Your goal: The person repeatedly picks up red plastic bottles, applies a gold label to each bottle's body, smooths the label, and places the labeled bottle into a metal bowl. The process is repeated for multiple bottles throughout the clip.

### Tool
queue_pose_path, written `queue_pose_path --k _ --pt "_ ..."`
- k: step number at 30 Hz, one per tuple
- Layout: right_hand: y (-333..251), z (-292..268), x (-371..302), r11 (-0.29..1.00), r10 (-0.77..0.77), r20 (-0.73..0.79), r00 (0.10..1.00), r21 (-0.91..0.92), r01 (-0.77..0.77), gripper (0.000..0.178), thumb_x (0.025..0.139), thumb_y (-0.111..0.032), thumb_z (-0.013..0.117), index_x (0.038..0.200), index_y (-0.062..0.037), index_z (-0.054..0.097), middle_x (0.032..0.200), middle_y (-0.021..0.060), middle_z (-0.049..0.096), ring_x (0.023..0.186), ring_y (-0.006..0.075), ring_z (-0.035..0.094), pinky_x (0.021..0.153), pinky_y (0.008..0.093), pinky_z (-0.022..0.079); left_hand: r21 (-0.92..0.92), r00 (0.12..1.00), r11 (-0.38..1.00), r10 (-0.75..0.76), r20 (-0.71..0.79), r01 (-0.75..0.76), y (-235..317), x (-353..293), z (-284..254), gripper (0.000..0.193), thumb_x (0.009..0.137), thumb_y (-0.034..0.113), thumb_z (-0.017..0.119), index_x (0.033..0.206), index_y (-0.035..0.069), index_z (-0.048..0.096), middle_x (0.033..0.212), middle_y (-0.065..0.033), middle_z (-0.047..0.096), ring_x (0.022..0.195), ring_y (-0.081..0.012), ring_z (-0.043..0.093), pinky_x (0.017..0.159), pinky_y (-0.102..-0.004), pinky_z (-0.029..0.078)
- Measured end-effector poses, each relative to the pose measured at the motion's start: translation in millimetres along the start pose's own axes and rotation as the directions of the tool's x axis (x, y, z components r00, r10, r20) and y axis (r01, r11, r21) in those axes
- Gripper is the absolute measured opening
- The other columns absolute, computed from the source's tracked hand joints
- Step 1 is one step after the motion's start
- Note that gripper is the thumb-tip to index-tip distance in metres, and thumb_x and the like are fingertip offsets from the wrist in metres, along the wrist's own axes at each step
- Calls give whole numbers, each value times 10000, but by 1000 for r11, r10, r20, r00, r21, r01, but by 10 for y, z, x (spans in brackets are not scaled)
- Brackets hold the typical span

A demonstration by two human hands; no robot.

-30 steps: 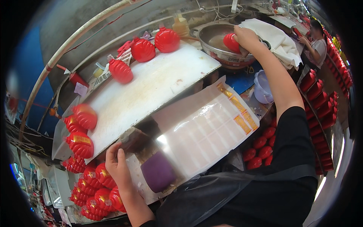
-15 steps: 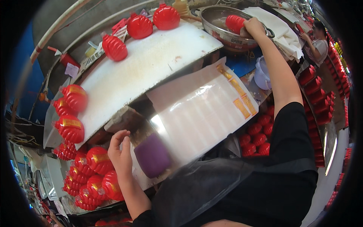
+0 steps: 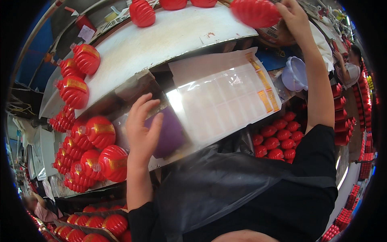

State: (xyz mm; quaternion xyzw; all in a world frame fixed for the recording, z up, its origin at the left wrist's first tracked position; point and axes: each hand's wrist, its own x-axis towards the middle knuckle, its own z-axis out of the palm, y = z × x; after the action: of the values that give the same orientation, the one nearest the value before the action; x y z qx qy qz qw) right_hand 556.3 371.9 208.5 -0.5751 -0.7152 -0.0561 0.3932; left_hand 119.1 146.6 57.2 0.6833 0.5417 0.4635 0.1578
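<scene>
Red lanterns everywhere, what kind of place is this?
Probably a small workshop that makes red lanterns. The right hand holds one above a white worktable, and a shiny sheet of stickers lies beside the left hand.

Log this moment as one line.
left hand: open, over purple pad | right hand: holding red lantern | white table

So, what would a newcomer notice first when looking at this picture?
First, the red ribbed lanterns heaped at the left beside the white table. Then the right hand, raised at the top and holding one red lantern above the table's far end. Next, the left hand spread open at a purple object under a shiny clear plastic sheet in the middle.
</scene>
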Motion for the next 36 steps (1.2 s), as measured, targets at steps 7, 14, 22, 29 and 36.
queue_pose_path --k 7,14,22,29,36 --pt "-1567 837 -871 844 -342 612 713 533 -53 325 920 -335 670 1030 -29 688 981 188 734 908 288 712 801 408 563 278 929 890 370 21 -361 218 -36 55 736 705 168 896 1385 94 625 1478 -222 544 1357 -440 537 1114 -498 449" --pt "-1977 1558 -1829 527 -164 697 698 660 -536 433 963 -382 707 1171 -4 658 842 178 735 784 261 727 713 382 553 -126 953 959 -271 -133 255 -244 -331 29 754 820 129 783 1514 28 505 1448 -186 571 1323 -329 566 1124 -454 450" --pt "59 740 -2881 933 347 124 929 -147 -329 170 929 -140 691 1008 -24 786 992 182 759 885 342 742 800 392 580 -835 872 477 -489 6 273 -774 -291 90 716 940 99 722 1582 58 410 1507 -157 522 1336 -288 563 1149 -451 469" --pt "316 336 -3609 926 177 363 915 -375 -31 418 852 -49 669 1267 -100 676 1083 100 661 811 331 716 684 435 593 -698 875 642 -481 -45 317 -716 -239 56 675 974 136 696 1574 21 409 1509 -154 523 1331 -275 566 1132 -428 478" --pt "469 322 -3552 956 -192 320 928 -153 250 357 853 -48 723 1210 -67 716 1291 90 704 874 264 748 720 376 612 -665 856 663 -513 -67 345 -570 -278 27 767 933 92 718 1600 20 345 1533 -158 484 1369 -273 523 1162 -412 428"
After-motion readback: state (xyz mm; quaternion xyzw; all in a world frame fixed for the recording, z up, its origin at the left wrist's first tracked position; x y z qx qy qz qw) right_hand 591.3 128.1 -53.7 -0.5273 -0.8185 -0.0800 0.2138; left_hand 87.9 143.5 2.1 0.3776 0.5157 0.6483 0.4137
